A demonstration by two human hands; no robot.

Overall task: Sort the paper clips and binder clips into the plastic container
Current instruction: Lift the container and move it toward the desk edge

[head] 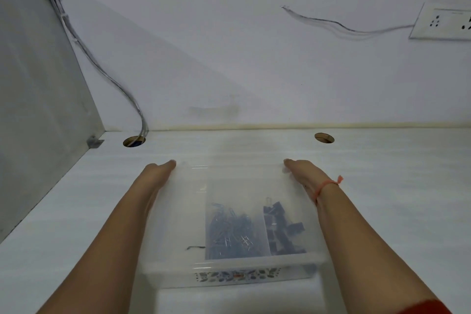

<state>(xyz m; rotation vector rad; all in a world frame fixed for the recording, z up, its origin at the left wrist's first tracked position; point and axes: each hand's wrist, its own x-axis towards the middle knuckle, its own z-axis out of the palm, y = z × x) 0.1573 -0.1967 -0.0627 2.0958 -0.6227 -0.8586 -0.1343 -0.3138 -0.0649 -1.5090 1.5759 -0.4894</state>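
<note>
Left hand (158, 173) and right hand (303, 173) press flat, fingers straight, against opposite sides of a clear plastic container (178, 224) (paper clips (232, 234) and binder clips (280, 232) inside).

There is one plastic container (254, 262). It holds one heap of paper clips (232, 234) and one heap of binder clips (280, 232), each too many to count. There are two grips: left grip (159, 173), right grip (303, 173). The counter (382, 186) has two round holes: left hole (133, 141), right hole (324, 137). One socket plate (443, 20) is at the upper right.

- The plastic container (178, 214) sits on the desk (382, 199), between the left hand (158, 173) and the right hand (303, 173).
- Inside it, paper clips (230, 234) lie in the compartment left of the binder clips (280, 232).
</note>
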